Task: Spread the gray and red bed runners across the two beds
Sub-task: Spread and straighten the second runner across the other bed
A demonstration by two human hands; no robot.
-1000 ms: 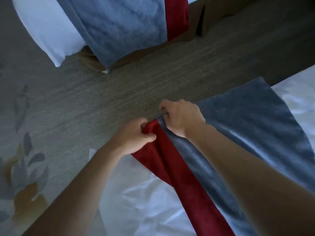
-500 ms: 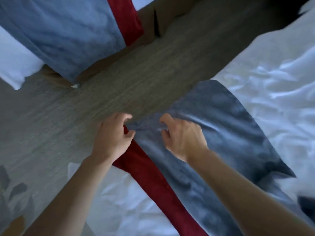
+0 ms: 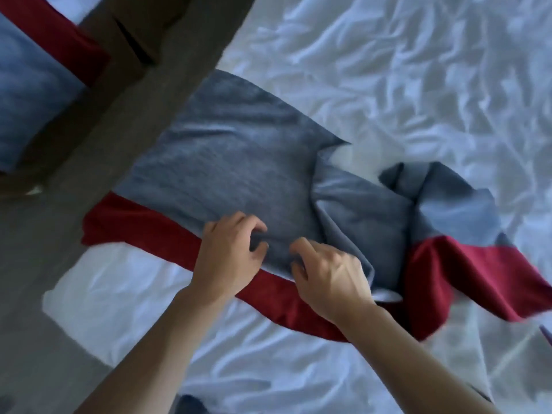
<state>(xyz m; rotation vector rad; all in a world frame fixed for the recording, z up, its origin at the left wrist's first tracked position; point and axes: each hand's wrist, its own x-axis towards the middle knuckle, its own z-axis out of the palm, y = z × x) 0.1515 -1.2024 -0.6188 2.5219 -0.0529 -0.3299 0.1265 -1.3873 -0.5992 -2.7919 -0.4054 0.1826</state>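
A gray and red bed runner (image 3: pixel 227 162) lies across the near bed's white sheet (image 3: pixel 403 70), flat on the left and bunched into folds on the right. Its red band (image 3: pixel 134 225) runs along the near edge. My left hand (image 3: pixel 230 258) and my right hand (image 3: pixel 328 273) sit side by side on the gray part near the red band, fingers curled into the cloth and pinching it. A second gray and red runner (image 3: pixel 33 85) lies on the other bed at the upper left.
A strip of gray-brown floor (image 3: pixel 89 150) separates the two beds. The brown base of the far bed (image 3: pixel 131 34) shows at the top. The near bed's white corner (image 3: pixel 77 291) reaches toward the floor at the lower left.
The view has swung right onto the near bed. Both hands have left the runner's end at the bed edge and now pinch the gray cloth further in, close together.
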